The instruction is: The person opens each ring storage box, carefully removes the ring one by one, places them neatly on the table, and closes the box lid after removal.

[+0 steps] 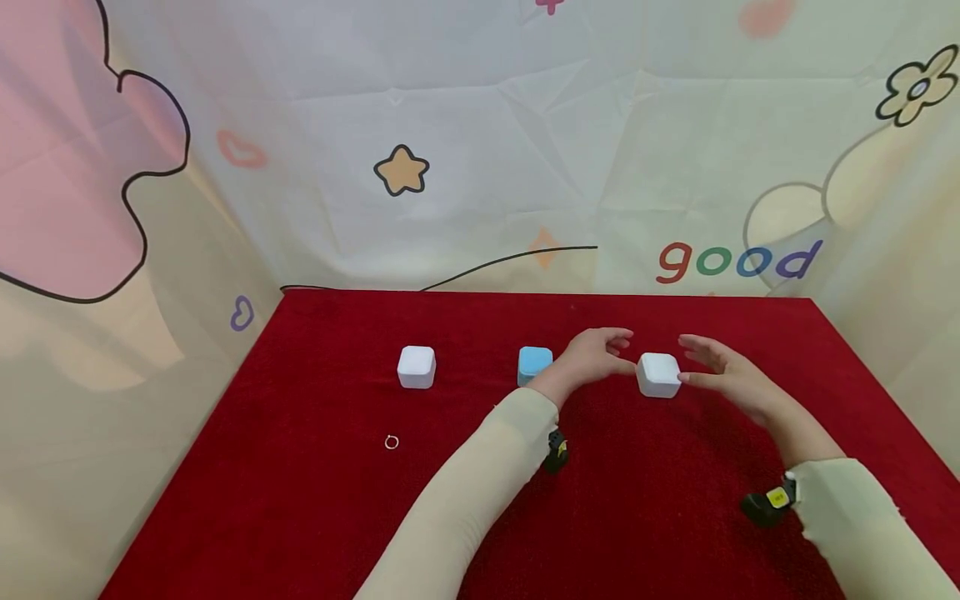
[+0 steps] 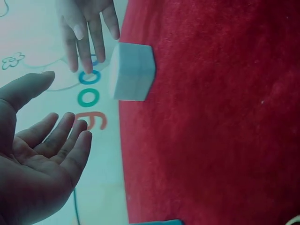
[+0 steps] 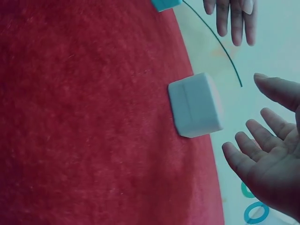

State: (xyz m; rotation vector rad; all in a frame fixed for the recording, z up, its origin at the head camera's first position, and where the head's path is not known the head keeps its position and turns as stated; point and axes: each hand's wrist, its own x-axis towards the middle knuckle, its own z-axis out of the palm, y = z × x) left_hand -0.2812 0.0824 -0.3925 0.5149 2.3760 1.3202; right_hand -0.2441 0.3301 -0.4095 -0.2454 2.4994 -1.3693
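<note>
A white rounded box (image 1: 658, 376) stands on the red cloth, between the two hands. To its left is the left hand (image 1: 592, 357), fingers loosely extended and nothing in its grasp. On the other side the right hand (image 1: 731, 379) faces it, likewise with relaxed, empty fingers. Both wrist views show a gap between the box (image 2: 133, 71) and the nearer palm. Behind the left wrist sits a light blue box (image 1: 534, 365), partly covered by that arm. Another white box (image 1: 416, 367) stands farther left.
A small ring (image 1: 392, 442) lies on the red cloth (image 1: 315, 500), in front of the left white box. A pale printed curtain (image 1: 480, 167) rises behind the table and along both sides. Each wrist carries a black strapped device (image 1: 768, 504).
</note>
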